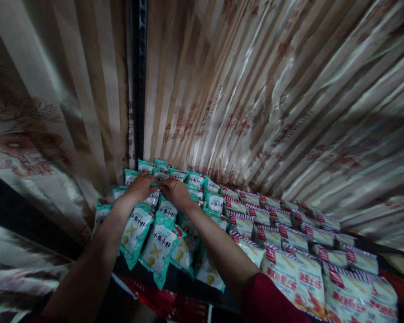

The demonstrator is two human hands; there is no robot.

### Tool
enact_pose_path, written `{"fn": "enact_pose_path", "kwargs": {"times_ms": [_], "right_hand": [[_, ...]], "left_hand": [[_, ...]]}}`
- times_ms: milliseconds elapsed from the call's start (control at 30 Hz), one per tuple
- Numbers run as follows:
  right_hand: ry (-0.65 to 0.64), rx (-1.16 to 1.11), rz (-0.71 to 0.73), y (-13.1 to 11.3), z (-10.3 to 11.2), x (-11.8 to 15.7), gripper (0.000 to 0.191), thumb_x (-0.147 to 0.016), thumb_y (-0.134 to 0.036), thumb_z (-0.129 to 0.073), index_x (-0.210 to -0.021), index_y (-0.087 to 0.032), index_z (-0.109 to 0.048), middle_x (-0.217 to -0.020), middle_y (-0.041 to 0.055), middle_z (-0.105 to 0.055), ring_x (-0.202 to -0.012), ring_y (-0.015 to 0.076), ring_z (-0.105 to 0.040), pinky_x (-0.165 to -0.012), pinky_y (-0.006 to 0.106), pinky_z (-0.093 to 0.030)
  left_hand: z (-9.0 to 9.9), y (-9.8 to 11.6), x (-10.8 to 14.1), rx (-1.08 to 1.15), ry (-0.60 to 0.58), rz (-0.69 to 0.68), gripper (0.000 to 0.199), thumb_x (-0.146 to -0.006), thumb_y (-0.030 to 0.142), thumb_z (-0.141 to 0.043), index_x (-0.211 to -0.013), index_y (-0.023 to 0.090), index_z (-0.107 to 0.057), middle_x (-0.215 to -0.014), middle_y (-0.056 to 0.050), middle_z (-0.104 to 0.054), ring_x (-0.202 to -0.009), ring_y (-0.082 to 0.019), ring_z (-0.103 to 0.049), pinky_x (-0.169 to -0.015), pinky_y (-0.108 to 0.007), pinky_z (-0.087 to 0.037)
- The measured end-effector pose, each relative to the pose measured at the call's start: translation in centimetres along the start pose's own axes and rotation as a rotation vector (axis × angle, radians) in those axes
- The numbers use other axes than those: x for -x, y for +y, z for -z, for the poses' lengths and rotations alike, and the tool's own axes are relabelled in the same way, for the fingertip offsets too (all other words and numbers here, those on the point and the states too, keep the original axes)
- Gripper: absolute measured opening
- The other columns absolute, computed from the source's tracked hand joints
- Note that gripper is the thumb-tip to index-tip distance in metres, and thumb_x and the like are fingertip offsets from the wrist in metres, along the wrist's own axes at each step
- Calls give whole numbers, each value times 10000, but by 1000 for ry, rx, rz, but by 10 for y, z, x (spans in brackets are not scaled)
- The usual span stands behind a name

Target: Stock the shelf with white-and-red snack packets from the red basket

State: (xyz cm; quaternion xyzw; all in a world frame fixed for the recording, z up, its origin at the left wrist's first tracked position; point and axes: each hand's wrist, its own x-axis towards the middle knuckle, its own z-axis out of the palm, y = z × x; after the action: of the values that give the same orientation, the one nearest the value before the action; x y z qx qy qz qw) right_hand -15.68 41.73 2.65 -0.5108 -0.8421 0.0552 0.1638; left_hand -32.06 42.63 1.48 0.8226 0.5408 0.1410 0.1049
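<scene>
Both arms reach forward over rows of green and white snack packets [161, 244]. My left hand [142, 186] is at the back rows, its fingers bent and closed on the top of a snack packet [161, 176]. Close beside it, my right hand [175, 190] has its fingers curled in at the same packet's near edge. The fingertips of both hands almost meet there and are partly hidden in the dim light. Other green packets stand upright and lean against each other around the hands.
Rows of white packets with red and blue striped tops [294, 280] stand to the right. Striped, printed sheeting [202, 80] hangs behind and at the left, with a dark perforated post [141, 80] at the corner. A red printed strip [168, 303] runs along the shelf front.
</scene>
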Motion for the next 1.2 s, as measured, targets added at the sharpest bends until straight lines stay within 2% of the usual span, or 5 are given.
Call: {"fn": "enact_pose_path", "kwargs": {"times_ms": [400,700,833,967,1200], "right_hand": [[27,-160,-36,0,-12,-4,242,-863,-122,-509,-998,-197,-695,-1019,26,-710,-952,116,-641,-864,186,-437],[55,118,5,-23,11,18,257,-917,-253,-444,-1005,-205,-680,-1000,64,-680,-983,172,-583,-855,258,-424],[-71,140,115,-43,18,30,219,-898,-290,-485,-942,-216,-686,-978,39,-689,-939,172,-589,-862,277,-422],[-227,225,203,-61,23,37,312,-857,-440,-530,-1000,-203,-673,-1056,75,-674,-1062,245,-546,-831,324,-452],[-299,353,259,-74,12,42,506,-791,-563,-563,-1051,-135,-635,-1017,139,-674,-1107,301,-513,-877,386,-447]], "left_hand": [[6,-2,2,2,-3,5,292,-814,203,-585,-1096,140,-633,-1200,-98,-620,-1324,-290,-343,-1073,-375,-306],[10,-1,-1,-50,-31,-9,248,-805,272,-603,-1028,183,-665,-1096,-93,-666,-1212,-281,-478,-1019,-391,-352],[10,-1,-1,-61,-35,-13,258,-814,238,-580,-1054,187,-659,-1105,-95,-659,-1155,-253,-525,-972,-342,-390],[9,-1,-1,-79,-34,-14,276,-810,270,-592,-1066,194,-661,-1107,-96,-660,-1190,-256,-495,-993,-340,-366],[7,-3,-1,-82,-33,-16,291,-807,275,-583,-1078,196,-655,-1146,-92,-644,-1227,-253,-462,-1028,-349,-335]]}}
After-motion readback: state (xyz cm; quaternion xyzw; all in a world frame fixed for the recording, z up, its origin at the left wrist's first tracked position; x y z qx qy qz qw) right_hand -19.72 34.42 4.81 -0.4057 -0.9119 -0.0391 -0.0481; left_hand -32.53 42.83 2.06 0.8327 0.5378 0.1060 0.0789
